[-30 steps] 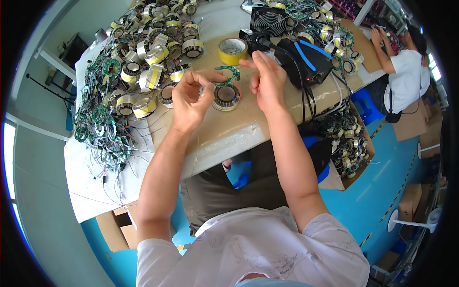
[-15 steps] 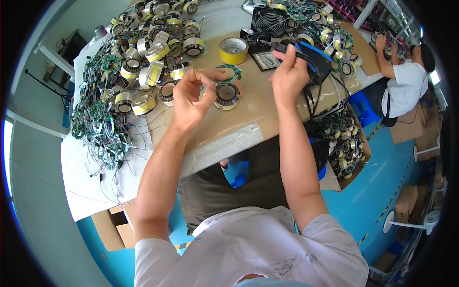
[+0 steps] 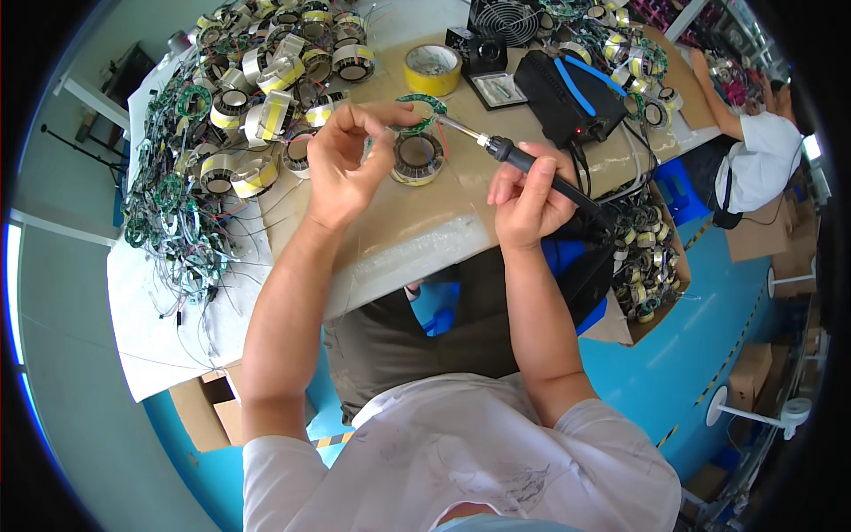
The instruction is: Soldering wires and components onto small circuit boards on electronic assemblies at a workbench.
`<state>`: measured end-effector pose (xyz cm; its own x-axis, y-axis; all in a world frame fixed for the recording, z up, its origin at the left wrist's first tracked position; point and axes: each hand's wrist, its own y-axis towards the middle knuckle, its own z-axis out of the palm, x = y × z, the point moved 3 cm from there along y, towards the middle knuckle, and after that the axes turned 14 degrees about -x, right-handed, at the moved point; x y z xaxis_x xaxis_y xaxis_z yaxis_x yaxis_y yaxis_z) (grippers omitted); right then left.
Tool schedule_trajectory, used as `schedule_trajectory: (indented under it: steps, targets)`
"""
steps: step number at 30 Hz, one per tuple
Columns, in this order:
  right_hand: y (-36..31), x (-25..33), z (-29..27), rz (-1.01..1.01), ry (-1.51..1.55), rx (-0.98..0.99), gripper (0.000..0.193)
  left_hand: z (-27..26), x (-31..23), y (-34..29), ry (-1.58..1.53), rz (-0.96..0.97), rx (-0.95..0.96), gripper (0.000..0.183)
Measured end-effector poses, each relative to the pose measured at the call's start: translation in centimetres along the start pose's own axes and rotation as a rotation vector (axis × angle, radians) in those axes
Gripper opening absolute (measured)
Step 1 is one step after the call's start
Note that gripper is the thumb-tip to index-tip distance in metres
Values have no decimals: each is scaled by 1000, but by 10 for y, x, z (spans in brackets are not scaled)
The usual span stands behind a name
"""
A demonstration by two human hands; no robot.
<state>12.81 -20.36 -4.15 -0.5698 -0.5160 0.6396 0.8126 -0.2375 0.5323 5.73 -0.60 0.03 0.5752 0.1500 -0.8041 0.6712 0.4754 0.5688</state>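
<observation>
Nearest the body, the right hand [image 3: 532,191] is wrapped around the black handle of a soldering iron [image 3: 523,164], whose metal tip points up and left toward a green ring board [image 3: 418,111]. The left hand [image 3: 347,164] pinches that ring board between thumb and fingertips, holding it raised just above a wound coil [image 3: 417,158] that sits on the desk [image 3: 417,235]. In front of both hands, a bare strip of desk runs to the near edge, which curves across above the person's lap. Left of the left hand the surface is crowded with a heap of coils [image 3: 257,97] banded in yellow and tangled green wiring that spills over the left edge. Beyond the hands sit a roll of yellow tape [image 3: 433,69], a black soldering station [image 3: 557,89] with blue-handled cutters [image 3: 581,78] on it, and a small fan [image 3: 505,18]. Off the right edge, a cardboard box [image 3: 643,266] holds more coils. Far right, another person [image 3: 753,151] is at the desk's far end.
</observation>
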Motion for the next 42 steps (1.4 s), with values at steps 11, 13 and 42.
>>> schedule_trajectory:
  steps: [11, 13, 42]
  targets:
    - [-2, 1, 0, 22, 83, 4, 18, 1, -2, -1, 1, 2, 13, 11]
    - [-2, 1, 0, 27, 85, 4, 18, 1, -2, -1, 4, 3, 16, 11]
    - [0, 1, -2, 93, 72, -31, 21, -1, 1, 0, 14, 14, 31, 11]
